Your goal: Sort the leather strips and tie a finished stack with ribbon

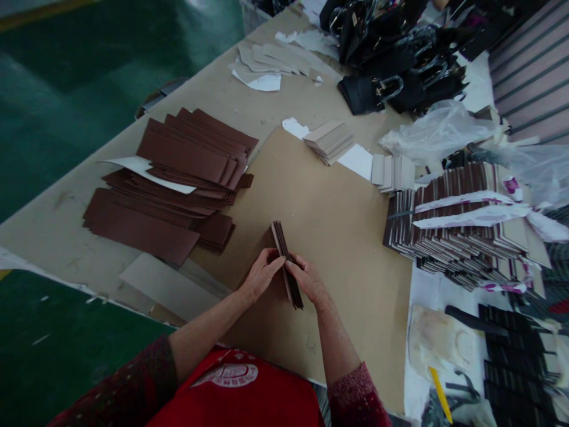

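A thin stack of dark brown leather-like strips (280, 237) stands on edge on a brown cardboard sheet (338, 225). My left hand (260, 276) is closed on the stack's left face. My right hand (306, 280) presses its right face, fingers closed round it. Both hands hold the stack upright between them, near the table's front.
Fanned piles of brown strips (178, 178) lie to the left. A tied bundle of stacked pieces (462, 225) sits right, with small beige card stacks (331, 141) behind. Black handbags (391, 59) and clear plastic bags (440, 130) crowd the far right. A yellow tool (440, 394) lies at the lower right.
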